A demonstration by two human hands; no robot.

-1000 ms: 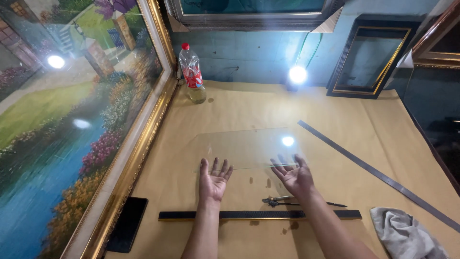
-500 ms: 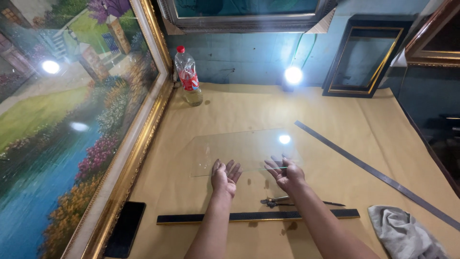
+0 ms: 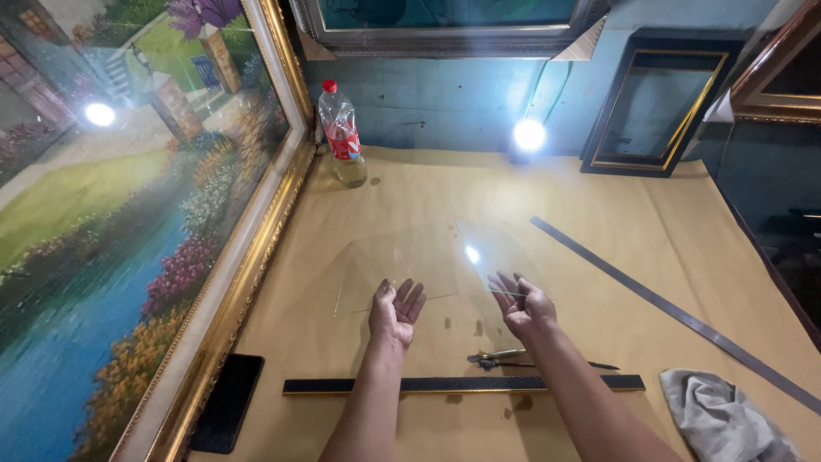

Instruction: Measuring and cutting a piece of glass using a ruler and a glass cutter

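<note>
Glass (image 3: 402,265), a clear pane, is lifted off the brown paper in the head view, its near edge carried by both hands. Left hand (image 3: 395,311) lies palm-up and open beneath it as a support; right hand (image 3: 523,306) curls loosely round the edge. Cutter (image 3: 505,356) and ruler (image 3: 462,385) lie just behind the wrists, a rag (image 3: 727,415) off to the right.

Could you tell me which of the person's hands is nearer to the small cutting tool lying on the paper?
Right. The right hand is just above the cutting tool; the left hand is farther off, to its left.
</note>
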